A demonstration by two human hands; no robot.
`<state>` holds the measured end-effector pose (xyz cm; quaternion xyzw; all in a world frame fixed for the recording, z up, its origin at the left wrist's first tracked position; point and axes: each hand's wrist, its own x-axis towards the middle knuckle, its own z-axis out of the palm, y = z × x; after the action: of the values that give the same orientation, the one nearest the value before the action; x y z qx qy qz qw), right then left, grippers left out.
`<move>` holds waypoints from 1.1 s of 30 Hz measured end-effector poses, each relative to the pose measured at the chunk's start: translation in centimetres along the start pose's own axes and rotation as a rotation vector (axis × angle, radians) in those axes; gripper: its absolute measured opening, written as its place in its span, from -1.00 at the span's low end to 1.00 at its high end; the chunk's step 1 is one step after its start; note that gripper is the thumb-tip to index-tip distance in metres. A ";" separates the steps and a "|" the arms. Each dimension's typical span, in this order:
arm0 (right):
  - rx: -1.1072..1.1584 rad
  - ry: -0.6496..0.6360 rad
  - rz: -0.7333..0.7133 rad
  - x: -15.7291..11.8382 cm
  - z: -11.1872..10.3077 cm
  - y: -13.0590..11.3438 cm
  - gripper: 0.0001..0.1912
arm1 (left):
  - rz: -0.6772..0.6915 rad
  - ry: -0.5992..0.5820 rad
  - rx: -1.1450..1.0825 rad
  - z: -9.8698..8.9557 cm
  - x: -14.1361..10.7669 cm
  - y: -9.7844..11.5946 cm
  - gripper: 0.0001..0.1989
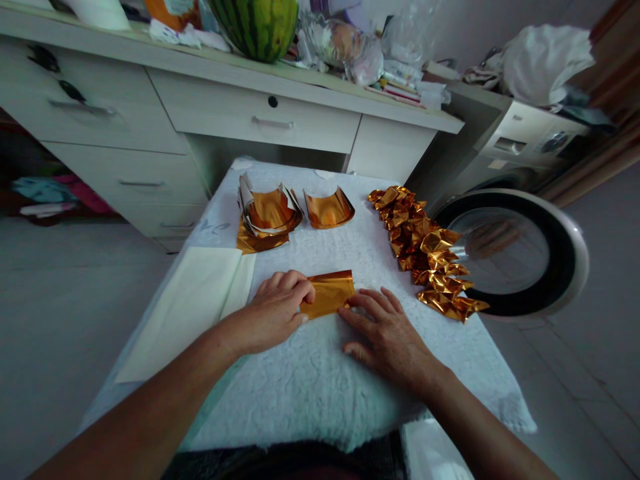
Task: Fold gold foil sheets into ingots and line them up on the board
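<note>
A sheet of gold foil paper (327, 293) lies on the cloth-covered table in front of me, its far edge folded or curled over. My left hand (280, 310) grips the sheet's left end with curled fingers, the thumb at the near edge. My right hand (377, 323) rests at the sheet's lower right corner, fingertips touching it, fingers stretched and the thumb apart. Beyond the hands stand a stack of curved gold foil sheets (270, 210) and a smaller curved gold piece (329, 210). To the right runs a row of folded gold foil pieces (425, 257).
White paper sheets (185, 300) lie at the table's left. A white desk with drawers (270, 127) stands behind, bearing a watermelon (257, 27) and plastic bags. On the right, the washing machine's round door (510, 250) hangs out close to the table (320, 393).
</note>
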<state>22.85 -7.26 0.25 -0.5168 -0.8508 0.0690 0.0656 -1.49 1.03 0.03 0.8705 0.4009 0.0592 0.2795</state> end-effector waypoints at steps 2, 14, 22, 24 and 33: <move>-0.022 0.017 0.022 -0.3 -0.1 0.4 -0.49 | 0.003 -0.002 0.009 0.0 0.0 -0.1 -0.82; -0.016 0.099 0.056 -1.1 0.1 2.2 -0.59 | -0.006 -0.033 0.070 0.0 0.4 -0.2 -0.66; 0.024 0.172 0.117 1.6 -0.9 0.9 -0.84 | 0.007 -0.027 0.085 0.1 0.6 -0.2 -0.43; 0.073 0.136 0.024 2.8 -1.0 0.1 -0.72 | 0.020 -0.009 0.080 0.0 0.5 -0.2 -0.43; 0.172 0.126 -0.062 4.4 0.4 0.7 -0.80 | 0.035 0.060 0.071 0.5 0.0 0.1 -0.40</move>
<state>21.42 -3.06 -0.11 -0.4859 -0.8516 0.1070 0.1652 -1.27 0.80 -0.34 0.8847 0.3954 0.0757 0.2350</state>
